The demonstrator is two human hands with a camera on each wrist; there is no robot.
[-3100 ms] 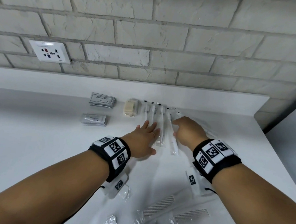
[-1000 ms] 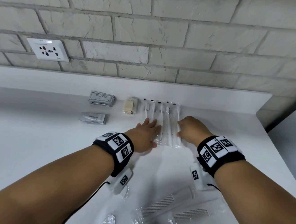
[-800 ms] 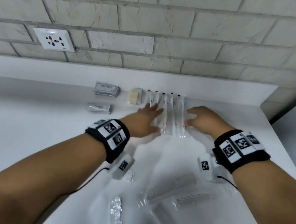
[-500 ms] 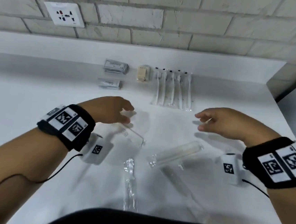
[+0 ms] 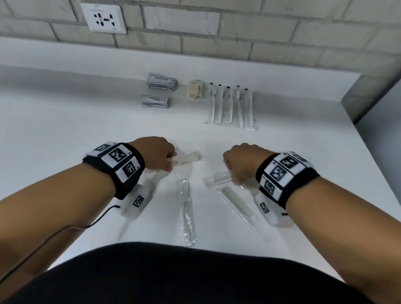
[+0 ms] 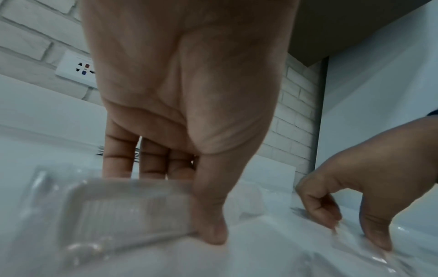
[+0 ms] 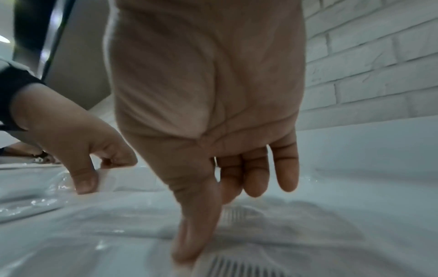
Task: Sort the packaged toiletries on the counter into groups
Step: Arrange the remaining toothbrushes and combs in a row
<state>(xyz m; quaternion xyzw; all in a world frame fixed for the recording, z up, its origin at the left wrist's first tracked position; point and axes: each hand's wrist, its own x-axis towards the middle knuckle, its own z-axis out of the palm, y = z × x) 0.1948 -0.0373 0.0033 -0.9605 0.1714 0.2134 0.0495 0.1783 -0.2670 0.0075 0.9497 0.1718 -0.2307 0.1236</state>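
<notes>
Several clear-wrapped white combs lie on the near part of the white counter (image 5: 49, 137). My left hand (image 5: 169, 161) pinches one wrapped comb (image 5: 186, 158) between thumb and fingers; the left wrist view shows that comb (image 6: 118, 206) held at its end. My right hand (image 5: 232, 175) grips another wrapped comb (image 5: 221, 178), its thumb (image 7: 194, 230) pressed to the comb's edge (image 7: 237, 264). Two more wrapped combs (image 5: 186, 214) (image 5: 238, 205) lie between my forearms. A row of wrapped toothbrushes (image 5: 231, 105) lies at the back.
Left of the toothbrushes sit a beige soap (image 5: 195, 90) and two piles of grey sachets (image 5: 162, 82) (image 5: 155, 101). A wall socket (image 5: 103, 17) is on the brick wall. The counter's right edge runs along a grey panel (image 5: 393, 121).
Both hands drew back from the toothbrush row to the near combs, and each has taken hold of one. The view tilted down towards my body.
</notes>
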